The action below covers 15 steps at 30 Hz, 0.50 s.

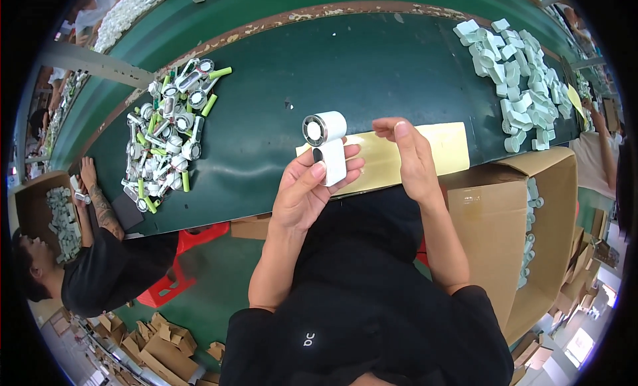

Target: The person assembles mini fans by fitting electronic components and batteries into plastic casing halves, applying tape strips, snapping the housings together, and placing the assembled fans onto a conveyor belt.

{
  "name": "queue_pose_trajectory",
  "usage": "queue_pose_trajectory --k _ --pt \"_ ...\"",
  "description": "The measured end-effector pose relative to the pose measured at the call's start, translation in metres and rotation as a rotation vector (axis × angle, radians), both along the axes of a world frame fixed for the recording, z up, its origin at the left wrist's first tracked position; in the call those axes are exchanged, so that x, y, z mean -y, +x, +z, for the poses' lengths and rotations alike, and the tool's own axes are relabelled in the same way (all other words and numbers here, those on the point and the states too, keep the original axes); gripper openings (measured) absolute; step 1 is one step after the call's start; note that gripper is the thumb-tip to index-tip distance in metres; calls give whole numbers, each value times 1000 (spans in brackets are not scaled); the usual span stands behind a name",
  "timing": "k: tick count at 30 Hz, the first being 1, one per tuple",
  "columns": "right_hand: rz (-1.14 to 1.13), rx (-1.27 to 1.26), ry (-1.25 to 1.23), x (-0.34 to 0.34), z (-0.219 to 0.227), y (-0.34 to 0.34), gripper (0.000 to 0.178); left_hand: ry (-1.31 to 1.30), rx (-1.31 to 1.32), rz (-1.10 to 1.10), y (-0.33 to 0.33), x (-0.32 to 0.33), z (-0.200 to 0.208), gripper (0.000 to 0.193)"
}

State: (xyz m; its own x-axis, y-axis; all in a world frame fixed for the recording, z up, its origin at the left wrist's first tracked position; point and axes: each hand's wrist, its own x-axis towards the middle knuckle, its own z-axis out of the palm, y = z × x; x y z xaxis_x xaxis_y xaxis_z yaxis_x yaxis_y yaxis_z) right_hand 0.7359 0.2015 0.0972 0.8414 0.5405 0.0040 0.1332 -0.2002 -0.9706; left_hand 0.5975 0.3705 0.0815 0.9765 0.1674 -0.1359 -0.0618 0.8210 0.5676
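Note:
My left hand (304, 190) is closed around the flat handle of a small white handheld fan (325, 128). The fan stands upright, its round head with a dark metallic ring at the top and a dark oval panel on the handle below. The thumb presses on the handle and the fingers wrap behind it. To the right, my right hand (415, 159) is raised with its fingers extended and nothing in it, apart from the fan. Beneath both hands, a yellow sheet (452, 147) lies along the table's near edge.
On the green table (252, 107), a pile of white and lime-green fan parts (169, 130) lies left. Pale green casings (525, 80) are heaped right. An open cardboard box (478, 213) with similar pieces stands at my right. A co-worker (100, 266) sits left, near a red stool (163, 289).

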Motion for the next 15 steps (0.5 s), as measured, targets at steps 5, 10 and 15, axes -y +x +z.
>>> queue_pose_trajectory --k 5,10,15 --pt "-6 -9 -35 3 -12 -2 54 52 -56 101 6 -7 5 45" --pt "1 11 -78 6 -23 -1 51 210 -167 252 14 -7 4 39" --pt "-3 79 -51 5 -31 -5 39 262 -163 262 20 -8 6 42"
